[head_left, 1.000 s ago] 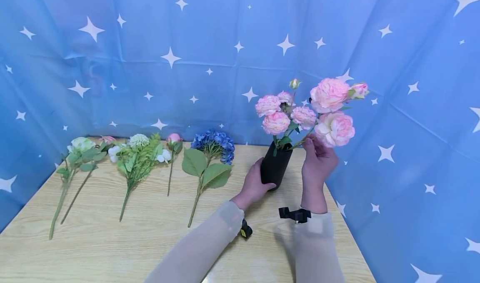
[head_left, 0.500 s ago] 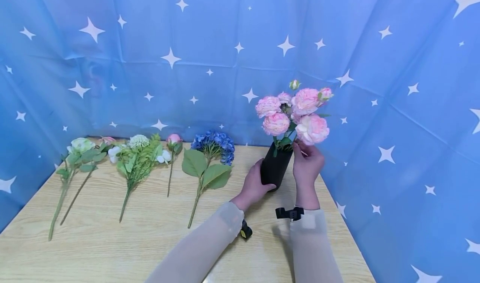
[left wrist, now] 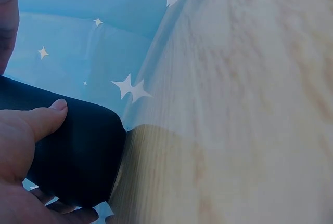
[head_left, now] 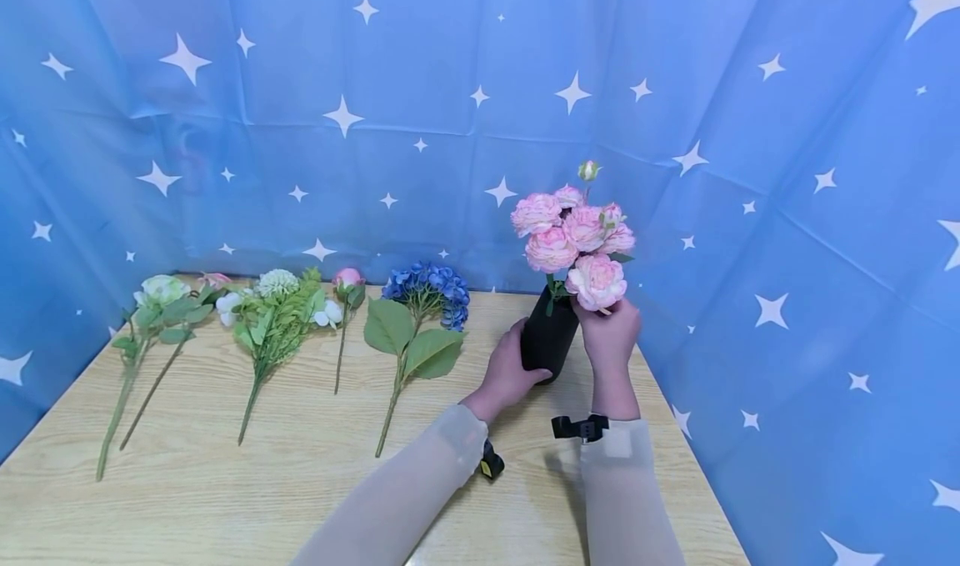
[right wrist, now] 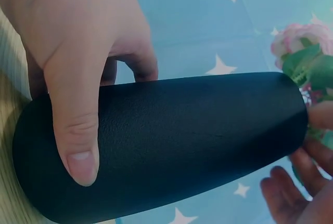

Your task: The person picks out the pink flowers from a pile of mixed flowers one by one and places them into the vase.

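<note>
Vase (head_left: 550,341) gripped by the left hand (head_left: 508,372); right hand (head_left: 609,337) seemingly pinches the pink flowers (head_left: 573,232) at its mouth.

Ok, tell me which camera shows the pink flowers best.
The head view: the whole bunch of pink flowers shows above the black vase, right hand at their stems. The right wrist view catches only a blurred bloom and leaves at its edge; the left wrist view shows none, only the vase.

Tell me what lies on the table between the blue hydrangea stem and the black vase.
In the head view, only the left hand lies there, gripping the black vase; the rest of the table up to the blue hydrangea stem is bare wood.
</note>
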The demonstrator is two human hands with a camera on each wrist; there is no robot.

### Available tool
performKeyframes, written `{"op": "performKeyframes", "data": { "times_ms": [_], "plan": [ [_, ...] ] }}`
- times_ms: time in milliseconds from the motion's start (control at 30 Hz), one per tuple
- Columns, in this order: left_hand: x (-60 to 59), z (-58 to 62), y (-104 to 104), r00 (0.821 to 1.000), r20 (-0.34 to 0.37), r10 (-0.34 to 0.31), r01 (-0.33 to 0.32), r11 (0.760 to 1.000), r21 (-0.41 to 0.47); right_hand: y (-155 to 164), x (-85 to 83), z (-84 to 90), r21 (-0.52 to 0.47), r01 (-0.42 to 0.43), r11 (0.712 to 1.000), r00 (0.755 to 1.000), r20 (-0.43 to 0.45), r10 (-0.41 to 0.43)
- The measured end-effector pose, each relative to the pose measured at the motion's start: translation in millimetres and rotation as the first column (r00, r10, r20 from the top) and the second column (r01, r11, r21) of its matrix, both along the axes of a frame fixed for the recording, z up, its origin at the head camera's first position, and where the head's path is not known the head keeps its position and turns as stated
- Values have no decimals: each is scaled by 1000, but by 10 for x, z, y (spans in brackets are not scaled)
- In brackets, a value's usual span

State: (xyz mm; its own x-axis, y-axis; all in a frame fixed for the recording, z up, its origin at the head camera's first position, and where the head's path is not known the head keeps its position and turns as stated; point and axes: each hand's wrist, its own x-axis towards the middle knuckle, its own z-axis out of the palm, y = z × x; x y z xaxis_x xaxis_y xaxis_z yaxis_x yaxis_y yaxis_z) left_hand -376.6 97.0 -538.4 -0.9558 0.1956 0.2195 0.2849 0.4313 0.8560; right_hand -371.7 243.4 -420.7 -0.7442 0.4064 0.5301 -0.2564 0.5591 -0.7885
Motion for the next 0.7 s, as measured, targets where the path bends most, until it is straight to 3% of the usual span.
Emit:
{"op": "performKeyframes", "data": {
  "times_ms": [133,233,367,500,700],
  "plan": [
    [-8,-4,3,1000,6,-2,2,1000,3,42,-10,-17,-4,-57,998,998,37,57],
    [-7,-1,2,1000,6,0,0,1000,2,102,-13,-31,-40,-149,988,986,76,152],
    [-3,8,-3,1000,7,0,0,1000,6,192,-22,-46,-157,-302,940,940,113,321],
    [-2,16,-6,1000,10,-7,6,1000,12,247,-33,-68,-229,-395,890,886,162,435],
    [4,14,-10,1000,6,-12,12,1000,14,274,-69,-136,-163,-479,863,834,223,505]
  ]
}}
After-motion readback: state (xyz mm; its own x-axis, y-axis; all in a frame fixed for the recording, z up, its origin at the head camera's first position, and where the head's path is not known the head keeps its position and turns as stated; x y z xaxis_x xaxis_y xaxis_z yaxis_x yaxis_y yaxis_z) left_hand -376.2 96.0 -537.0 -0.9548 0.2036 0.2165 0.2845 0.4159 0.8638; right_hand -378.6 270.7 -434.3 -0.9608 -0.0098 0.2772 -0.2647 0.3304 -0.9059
